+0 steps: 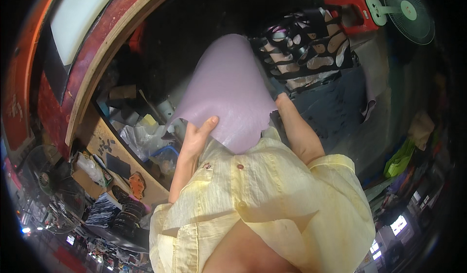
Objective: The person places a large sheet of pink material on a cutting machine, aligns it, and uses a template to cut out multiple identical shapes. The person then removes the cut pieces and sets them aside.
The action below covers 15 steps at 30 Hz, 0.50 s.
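Note:
A large lilac sheet (228, 86), smooth like leather or vinyl, hangs curved in front of my body. Its near right edge is ragged. My left hand (200, 131) grips the near left edge, thumb on top and fingers underneath. At the sheet's right side is my right hand (280, 98); its fingers are hidden, so their grip does not show. Beyond it on the right lies a black sheet with many cut-out holes (311, 47). A dark grey sheet (328, 98) is spread below that one.
Left stands a curved-looking table edge (92, 73) with a red side. Under it are plastic bags (143, 139) and scraps. A wooden shelf holds a cardboard box (87, 176) and an orange cut piece (137, 184). A fan (408, 10) stands by a red plastic stool (352, 13) at far right.

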{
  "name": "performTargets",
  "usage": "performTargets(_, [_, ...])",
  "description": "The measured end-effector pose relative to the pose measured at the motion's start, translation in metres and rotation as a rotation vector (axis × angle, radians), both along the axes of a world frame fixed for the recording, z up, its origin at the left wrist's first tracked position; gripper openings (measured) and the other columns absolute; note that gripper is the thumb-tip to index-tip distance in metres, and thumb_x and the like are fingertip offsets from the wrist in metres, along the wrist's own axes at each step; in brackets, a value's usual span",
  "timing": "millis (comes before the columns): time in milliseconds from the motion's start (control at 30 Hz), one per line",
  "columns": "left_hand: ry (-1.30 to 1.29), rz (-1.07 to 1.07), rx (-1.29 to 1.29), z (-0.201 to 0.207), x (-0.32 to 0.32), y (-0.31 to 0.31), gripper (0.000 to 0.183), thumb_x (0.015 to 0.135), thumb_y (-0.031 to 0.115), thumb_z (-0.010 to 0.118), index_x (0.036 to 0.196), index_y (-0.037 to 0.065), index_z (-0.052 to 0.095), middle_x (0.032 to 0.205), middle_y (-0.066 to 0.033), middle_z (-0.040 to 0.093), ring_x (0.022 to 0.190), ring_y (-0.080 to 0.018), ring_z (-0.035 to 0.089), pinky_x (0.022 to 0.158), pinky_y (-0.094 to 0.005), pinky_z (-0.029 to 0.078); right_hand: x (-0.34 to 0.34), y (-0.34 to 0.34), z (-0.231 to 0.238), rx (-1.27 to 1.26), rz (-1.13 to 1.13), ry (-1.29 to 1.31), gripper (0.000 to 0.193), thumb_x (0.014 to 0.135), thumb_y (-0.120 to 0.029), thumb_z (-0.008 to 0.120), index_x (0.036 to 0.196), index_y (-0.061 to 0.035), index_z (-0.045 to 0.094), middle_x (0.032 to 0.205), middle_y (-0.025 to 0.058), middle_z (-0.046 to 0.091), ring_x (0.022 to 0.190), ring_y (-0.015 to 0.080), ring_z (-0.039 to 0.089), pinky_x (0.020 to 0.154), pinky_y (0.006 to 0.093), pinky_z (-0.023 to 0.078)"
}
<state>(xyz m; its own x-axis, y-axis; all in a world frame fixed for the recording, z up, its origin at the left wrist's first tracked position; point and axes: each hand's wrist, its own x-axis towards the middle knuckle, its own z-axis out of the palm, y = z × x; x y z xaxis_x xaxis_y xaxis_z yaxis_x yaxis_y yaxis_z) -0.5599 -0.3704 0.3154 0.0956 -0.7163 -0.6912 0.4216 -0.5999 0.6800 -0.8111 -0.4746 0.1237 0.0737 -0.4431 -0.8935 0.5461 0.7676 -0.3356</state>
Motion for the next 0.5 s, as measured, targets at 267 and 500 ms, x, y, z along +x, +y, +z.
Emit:
performTargets(267, [-0.18,-0.11,-0.104,0.003,0.014,0.0,0.043,0.084,0.017,0.069,0.119,-0.003,0.053,0.113,-0.0099,0.057,0.106,-0.0196,0.053,0.091,-0.0334,0.042,0.006,-0.031,0.016,-0.171,-0.126,-0.141,0.048,0.083,-0.022,0.061,0.124,-0.0002,0.052,0.12,0.0161,0.057,0.11,0.0306,0.055,0.098,0.0415,0.043])
performTargets(500, [-0.294,-0.243,-0.192,0.011,0.042,0.011,0.036,0.086,0.016,0.067,0.114,-0.003,0.056,0.105,-0.0075,0.06,0.097,-0.0161,0.055,0.084,-0.0305,0.045,-0.028,-0.075,0.047,-0.442,-0.059,-0.127,0.046,0.086,-0.019,0.057,0.126,0.0036,0.05,0.123,0.0198,0.055,0.115,0.0318,0.052,0.102,0.0406,0.039])
